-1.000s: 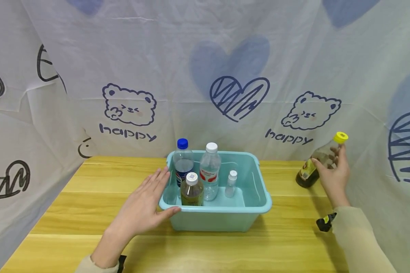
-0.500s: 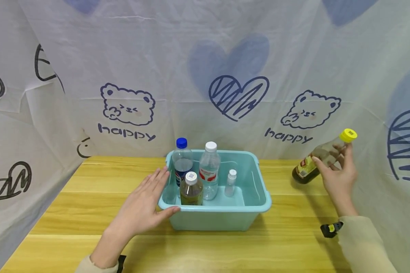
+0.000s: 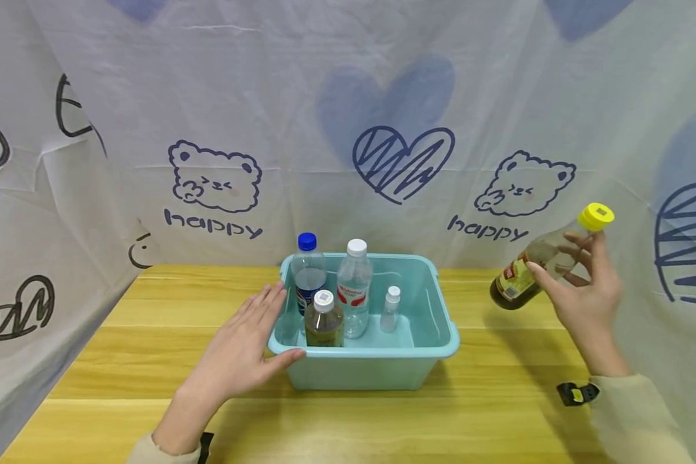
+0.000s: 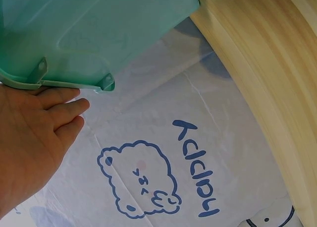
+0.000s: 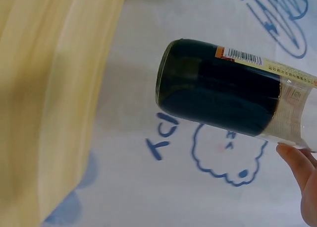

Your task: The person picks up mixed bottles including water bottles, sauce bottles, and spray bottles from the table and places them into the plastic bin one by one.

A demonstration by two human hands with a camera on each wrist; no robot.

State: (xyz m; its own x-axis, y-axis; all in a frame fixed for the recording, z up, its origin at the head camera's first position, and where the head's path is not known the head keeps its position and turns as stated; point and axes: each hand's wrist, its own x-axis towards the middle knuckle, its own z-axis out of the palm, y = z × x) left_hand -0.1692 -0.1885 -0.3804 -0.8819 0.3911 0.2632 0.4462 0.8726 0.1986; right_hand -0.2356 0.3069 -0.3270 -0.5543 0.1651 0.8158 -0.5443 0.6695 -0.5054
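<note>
My right hand (image 3: 588,296) grips a clear bottle (image 3: 516,278) with a yellow cap and a yellow label, partly filled with dark liquid. It is tilted, cap up to the right, and raised over the table's right side. In the right wrist view the bottle's base (image 5: 198,83) shows large, with fingertips (image 5: 292,155) at its label. My left hand (image 3: 234,354) rests with straight fingers along the left rim of a light-blue plastic basin (image 3: 371,374). From the left wrist view, fingers (image 4: 64,113) lie against the basin's rim (image 4: 74,85).
Inside the basin stand a blue-capped bottle (image 3: 309,280), a white-capped clear bottle (image 3: 355,293), a brownish bottle (image 3: 323,325) and a small spray-size bottle (image 3: 390,312). The wooden table (image 3: 151,361) meets a printed cloth (image 3: 325,129) behind and at both sides.
My right hand has lifted the yellow-capped bottle off the table and tilted it further, its cap moving up and right. The left hand stays at the basin's rim.
</note>
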